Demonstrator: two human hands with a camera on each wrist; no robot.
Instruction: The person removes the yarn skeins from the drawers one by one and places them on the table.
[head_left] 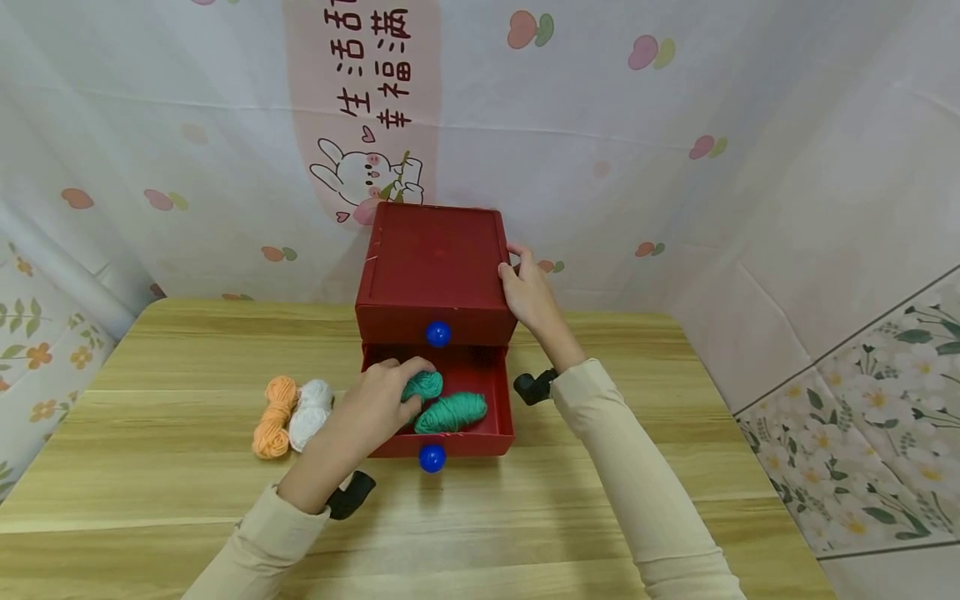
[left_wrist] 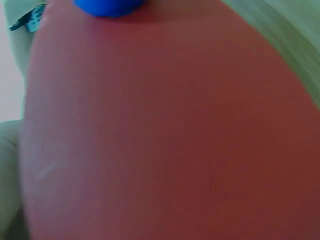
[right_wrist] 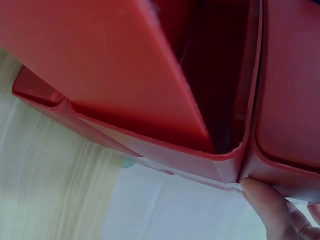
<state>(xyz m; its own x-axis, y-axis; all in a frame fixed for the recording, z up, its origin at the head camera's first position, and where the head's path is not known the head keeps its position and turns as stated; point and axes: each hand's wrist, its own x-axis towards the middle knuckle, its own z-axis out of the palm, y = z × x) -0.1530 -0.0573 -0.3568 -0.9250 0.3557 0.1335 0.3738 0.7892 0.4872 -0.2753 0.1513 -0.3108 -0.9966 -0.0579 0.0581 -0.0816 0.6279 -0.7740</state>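
Note:
A red two-drawer box (head_left: 438, 258) stands against the backdrop, its lower drawer (head_left: 497, 408) pulled out and its upper one closed. Inside the open drawer lie a green yarn skein (head_left: 452, 412) and, left of it, another green skein (head_left: 423, 385), which my left hand (head_left: 378, 404) grips with curled fingers. My right hand (head_left: 527, 292) holds the box's right side near the top; in the right wrist view its fingers (right_wrist: 267, 202) touch the box's edge. The left wrist view is filled by a red drawer front (left_wrist: 165, 125) with a blue knob (left_wrist: 109, 5).
An orange yarn skein (head_left: 276, 417) and a white one (head_left: 311, 412) lie side by side on the wooden table (head_left: 637, 400), left of the drawer. Blue knobs stick out from both drawer fronts. A patterned cloth (head_left: 600, 167) hangs behind the box.

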